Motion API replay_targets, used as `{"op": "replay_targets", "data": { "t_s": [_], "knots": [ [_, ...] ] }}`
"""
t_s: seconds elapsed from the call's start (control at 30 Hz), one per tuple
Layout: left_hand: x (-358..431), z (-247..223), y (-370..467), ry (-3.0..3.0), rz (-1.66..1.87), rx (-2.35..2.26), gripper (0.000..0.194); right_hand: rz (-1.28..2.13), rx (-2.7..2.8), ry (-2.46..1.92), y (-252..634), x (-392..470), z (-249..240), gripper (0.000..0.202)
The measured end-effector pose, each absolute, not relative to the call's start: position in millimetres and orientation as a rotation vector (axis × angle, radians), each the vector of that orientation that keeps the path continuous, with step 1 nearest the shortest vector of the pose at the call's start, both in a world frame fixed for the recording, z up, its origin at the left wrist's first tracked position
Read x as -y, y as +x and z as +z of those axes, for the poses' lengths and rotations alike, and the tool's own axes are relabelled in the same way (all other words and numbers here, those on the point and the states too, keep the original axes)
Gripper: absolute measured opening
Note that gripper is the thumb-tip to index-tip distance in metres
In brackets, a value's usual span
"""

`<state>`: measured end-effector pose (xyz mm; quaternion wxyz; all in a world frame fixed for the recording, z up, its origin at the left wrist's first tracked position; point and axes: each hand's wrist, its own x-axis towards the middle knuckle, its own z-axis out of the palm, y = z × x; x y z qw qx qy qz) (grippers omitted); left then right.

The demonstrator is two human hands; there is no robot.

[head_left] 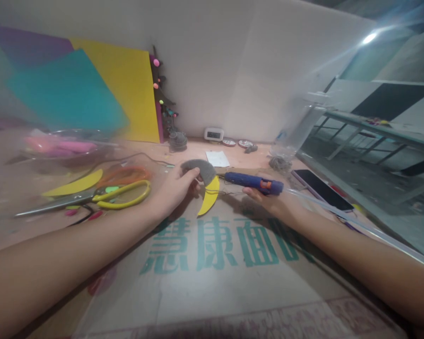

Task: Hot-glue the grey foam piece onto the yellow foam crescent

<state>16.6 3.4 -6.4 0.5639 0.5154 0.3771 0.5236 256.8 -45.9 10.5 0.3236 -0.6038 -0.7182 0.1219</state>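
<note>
Pale wall [261, 70] behind pinkish worktop [194, 147]; bright light [369, 38] upper right; long table [403, 134] on grey floor [374, 183].

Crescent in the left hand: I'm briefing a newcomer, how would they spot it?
Find the large green lettering on the table, then look just beyond it to the left hand. The crescent is in its grip, near the blue glue gun's tip. It is grey above and yellow below, while the yellow piece by the scissors shows no grey.
</note>
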Motion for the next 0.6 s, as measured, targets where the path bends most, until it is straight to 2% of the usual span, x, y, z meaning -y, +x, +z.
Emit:
{"op": "replay_targets", "data": {
  "t_s": [0.17,0.37,0.5,0.6],
  "knots": [
    [-4,-8,16,1.245,1.235,-0.882,0.015,0.185,1.911,-1.696,256,43,14,0.036],
    [-2,-5,18,1.189,1.245,-0.869,0.011,0.272,1.817,-1.706,251,44,22,0.034],
    [1,-2,21,1.122,1.227,-0.841,0.009,0.346,1.739,-1.691,261,36,29,0.051],
    [1,-2,21,1.120,1.234,-0.826,0.009,0.417,1.616,-1.569,268,31,36,0.053]
  ]
}}
